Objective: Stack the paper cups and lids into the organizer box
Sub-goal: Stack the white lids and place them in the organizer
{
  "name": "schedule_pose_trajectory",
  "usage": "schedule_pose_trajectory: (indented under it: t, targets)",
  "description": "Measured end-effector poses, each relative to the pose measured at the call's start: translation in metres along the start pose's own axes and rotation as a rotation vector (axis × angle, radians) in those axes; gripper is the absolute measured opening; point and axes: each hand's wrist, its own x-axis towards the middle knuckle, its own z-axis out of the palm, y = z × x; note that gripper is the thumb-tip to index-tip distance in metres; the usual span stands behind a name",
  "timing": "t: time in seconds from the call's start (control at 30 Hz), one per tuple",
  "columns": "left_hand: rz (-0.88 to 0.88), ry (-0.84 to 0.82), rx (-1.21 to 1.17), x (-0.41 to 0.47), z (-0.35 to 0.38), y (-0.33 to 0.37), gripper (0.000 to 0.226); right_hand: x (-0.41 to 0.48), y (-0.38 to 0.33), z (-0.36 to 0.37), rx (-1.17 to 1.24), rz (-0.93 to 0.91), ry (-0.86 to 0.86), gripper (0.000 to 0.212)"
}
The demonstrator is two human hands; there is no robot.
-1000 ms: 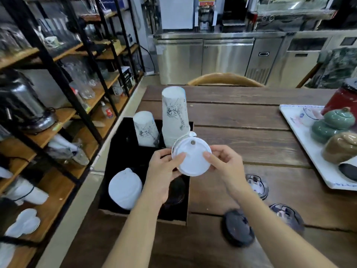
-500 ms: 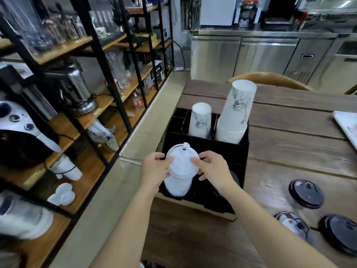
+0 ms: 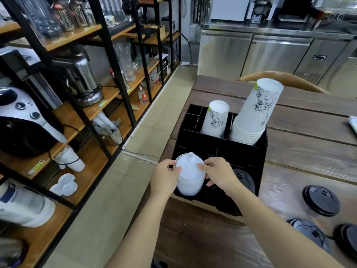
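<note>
A black organizer box (image 3: pixel 241 151) sits at the wooden table's left edge. Its back compartments hold a short stack of printed white paper cups (image 3: pixel 216 119) and a taller stack (image 3: pixel 255 113). In the front left compartment stands a stack of white lids (image 3: pixel 189 176). My left hand (image 3: pixel 166 176) and my right hand (image 3: pixel 218 174) both pinch the topmost white lid, which sits on that stack. A stack of black lids (image 3: pixel 244 177) fills the front right compartment, partly hidden by my right wrist.
Three black lids lie loose on the table at right (image 3: pixel 320 200), (image 3: pixel 307 231), (image 3: pixel 347 238). Black-framed wooden shelves (image 3: pixel 108 93) with glassware and appliances line the left. A wooden chair back (image 3: pixel 282 80) and steel cabinets (image 3: pixel 270 53) stand behind the table.
Both hands carried the white lid from above the box's middle down and left onto the white lid stack. The camera view swung left.
</note>
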Motion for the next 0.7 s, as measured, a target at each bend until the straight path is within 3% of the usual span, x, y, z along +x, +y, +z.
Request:
schedule_pose_trajectory:
  t: [0.1,0.2,0.27,0.43,0.53,0.6,0.7]
  targets:
    - [0.035,0.001,0.075,-0.002,0.001,-0.001,0.019,-0.002,-0.002,-0.003,-0.050,-0.015,-0.033,0.028]
    - [0.086,0.003,0.175,-0.002,0.002,-0.001,0.005,0.000,-0.003,-0.001,-0.160,-0.015,-0.033,0.036]
    - [0.116,0.010,0.265,0.000,0.003,0.000,0.012,0.003,-0.003,-0.001,-0.201,-0.020,-0.028,0.038]
    - [0.126,0.034,0.537,-0.001,0.007,0.008,0.016,0.003,-0.001,-0.005,-0.278,-0.060,-0.019,0.028]
    - [0.260,0.143,0.608,-0.010,0.017,0.020,0.028,-0.011,-0.003,-0.013,-0.304,-0.196,0.122,0.038]
    - [0.412,0.191,0.552,-0.021,0.027,0.034,0.034,-0.020,-0.001,-0.024,-0.239,-0.282,0.265,0.032]
    - [0.603,0.096,0.449,-0.039,0.054,0.052,0.031,-0.031,0.015,-0.050,-0.203,-0.329,0.400,0.023]
